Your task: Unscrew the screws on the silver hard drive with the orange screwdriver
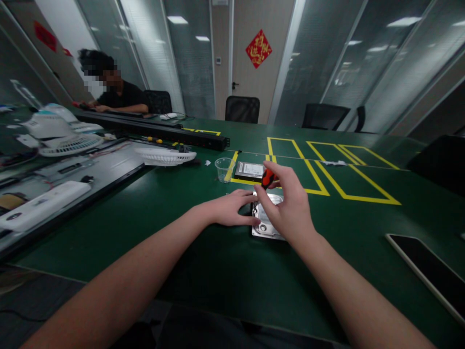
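A silver hard drive point(266, 228) lies flat on the green table in front of me, partly covered by my hands. My left hand point(232, 208) holds its left side, thumb at the near corner and fingers toward the far corner. Above the drive, my right hand point(290, 203) grips a red and black screwdriver point(268, 178) between thumb and fingers. The handle stands roughly upright; its tip is hidden behind the hands. Just beyond lies a second hard drive point(249, 170) with a white label. Left of that one stands a clear plastic cup point(224, 170), with small bits seemingly at its bottom.
Left are a large panel point(105, 165), white fan parts point(165, 155) and a long black bar point(163, 131). A phone-like dark slab point(428, 271) lies at the right. Yellow tape outlines point(370, 198) mark the table. Another person point(123, 97) sits at the far left.
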### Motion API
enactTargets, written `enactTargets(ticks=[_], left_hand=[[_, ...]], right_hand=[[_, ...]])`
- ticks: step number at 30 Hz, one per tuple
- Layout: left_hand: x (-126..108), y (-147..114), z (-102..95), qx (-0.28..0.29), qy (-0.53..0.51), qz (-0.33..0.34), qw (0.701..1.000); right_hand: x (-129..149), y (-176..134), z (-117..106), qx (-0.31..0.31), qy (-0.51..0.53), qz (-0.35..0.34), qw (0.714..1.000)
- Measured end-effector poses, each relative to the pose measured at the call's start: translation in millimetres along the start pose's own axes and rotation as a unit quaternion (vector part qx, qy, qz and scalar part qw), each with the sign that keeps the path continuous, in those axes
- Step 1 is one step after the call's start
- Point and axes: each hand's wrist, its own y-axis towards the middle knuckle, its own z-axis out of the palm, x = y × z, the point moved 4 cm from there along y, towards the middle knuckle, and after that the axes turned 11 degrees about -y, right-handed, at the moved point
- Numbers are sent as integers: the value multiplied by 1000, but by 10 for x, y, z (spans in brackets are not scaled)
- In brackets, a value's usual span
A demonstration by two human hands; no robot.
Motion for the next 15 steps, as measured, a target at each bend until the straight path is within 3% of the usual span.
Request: enactTargets(ticks=[15], left_hand=[[51, 3, 16, 6, 7, 1, 1000]], right_hand=[[-18, -16, 19, -3, -1, 14, 1000]])
